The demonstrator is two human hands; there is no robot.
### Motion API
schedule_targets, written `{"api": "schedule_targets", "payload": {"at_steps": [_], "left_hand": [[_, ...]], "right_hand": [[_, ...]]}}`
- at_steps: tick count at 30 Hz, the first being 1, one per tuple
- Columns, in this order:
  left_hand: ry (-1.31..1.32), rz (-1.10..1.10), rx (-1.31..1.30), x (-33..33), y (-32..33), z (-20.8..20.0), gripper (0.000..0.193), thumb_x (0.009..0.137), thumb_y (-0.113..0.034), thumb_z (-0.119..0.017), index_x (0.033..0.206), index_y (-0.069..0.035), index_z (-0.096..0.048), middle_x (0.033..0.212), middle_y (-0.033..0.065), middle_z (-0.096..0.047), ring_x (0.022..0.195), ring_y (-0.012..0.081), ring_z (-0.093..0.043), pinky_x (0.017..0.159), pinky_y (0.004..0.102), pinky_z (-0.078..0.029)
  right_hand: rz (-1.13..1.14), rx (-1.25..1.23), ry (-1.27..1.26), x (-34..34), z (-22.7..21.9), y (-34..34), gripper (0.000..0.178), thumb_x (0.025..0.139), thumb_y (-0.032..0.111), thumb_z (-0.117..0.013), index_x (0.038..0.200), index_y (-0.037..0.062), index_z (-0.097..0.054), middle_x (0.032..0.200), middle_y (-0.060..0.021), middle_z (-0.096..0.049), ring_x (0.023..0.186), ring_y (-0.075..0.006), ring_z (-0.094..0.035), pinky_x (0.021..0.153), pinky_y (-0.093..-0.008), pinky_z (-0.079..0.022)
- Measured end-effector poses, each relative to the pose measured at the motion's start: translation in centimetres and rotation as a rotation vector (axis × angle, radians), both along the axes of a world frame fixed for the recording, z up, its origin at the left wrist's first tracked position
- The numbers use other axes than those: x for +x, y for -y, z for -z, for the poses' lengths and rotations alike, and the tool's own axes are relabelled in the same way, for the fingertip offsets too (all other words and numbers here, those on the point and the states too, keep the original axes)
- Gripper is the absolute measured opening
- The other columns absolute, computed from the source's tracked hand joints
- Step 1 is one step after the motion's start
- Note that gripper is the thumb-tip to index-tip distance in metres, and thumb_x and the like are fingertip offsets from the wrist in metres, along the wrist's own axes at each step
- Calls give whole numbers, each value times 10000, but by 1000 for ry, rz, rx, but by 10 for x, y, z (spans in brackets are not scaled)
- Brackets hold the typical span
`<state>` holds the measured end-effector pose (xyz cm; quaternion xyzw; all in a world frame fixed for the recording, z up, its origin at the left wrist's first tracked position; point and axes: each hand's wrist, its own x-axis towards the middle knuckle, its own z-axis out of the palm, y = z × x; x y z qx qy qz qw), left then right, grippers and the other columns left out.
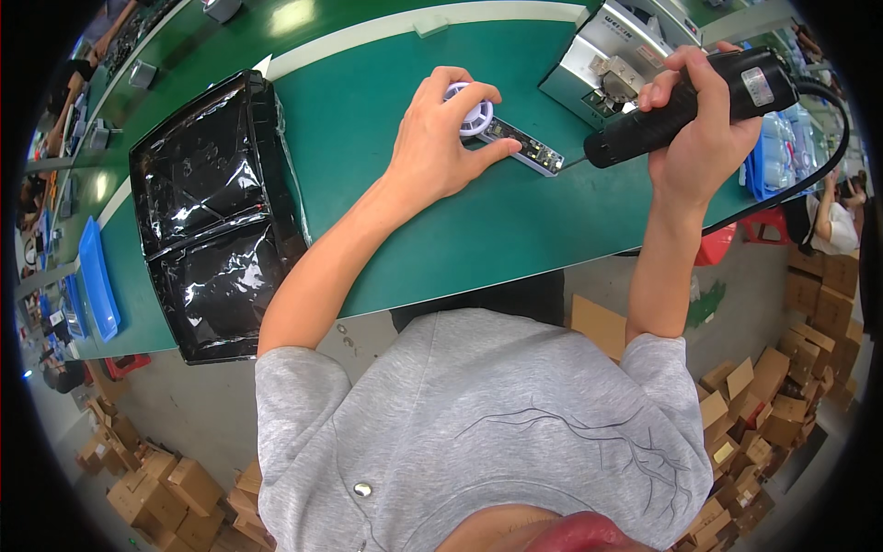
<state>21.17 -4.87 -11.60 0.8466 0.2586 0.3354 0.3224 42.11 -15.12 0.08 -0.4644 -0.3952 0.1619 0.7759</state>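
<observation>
A small handheld fan (532,150) lies on the green tabletop. Its round head is pale lilac, and the handle shows an uncovered circuit board. Fingers of my left hand (425,145) are closed around the fan, with the thumb across the board side and the other fingers over the round head. My right hand (704,133) grips a black electric screwdriver (639,132), tilted almost level, its cord running off to the right. The thin bit reaches the far end of the fan's handle; whether it sits in a screw, I cannot tell.
Behind the screwdriver stands a silver box-shaped machine (602,60). On the left lies a black divided tray (204,248) wrapped in shiny plastic, with a blue tray (97,281) beyond it. A blue bin (756,170) of clear bags is at right. Cardboard boxes (161,492) crowd the floor.
</observation>
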Motion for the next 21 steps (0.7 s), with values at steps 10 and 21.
{"api": "schedule_targets", "payload": {"at_steps": [10,21], "left_hand": [[-5,-3,12,0,-1,1,511,725,-287,-969,1130,-93,-725,1198,174,-598,1064,365,-633,871,460,-570],[1,-14,30,-1,1,2,515,724,-289,-971,1133,-97,-723,1204,170,-597,1060,361,-632,868,460,-570]], "right_hand": [[-10,39,4,-7,-2,2,297,983,16,-639,1243,-20,-500,885,-193,-672,598,-220,-616,556,-388,-516],[-2,3,183,-27,1,5,359,961,-9,-627,1280,-35,-462,836,-152,-645,556,-196,-593,526,-375,-530]]}}
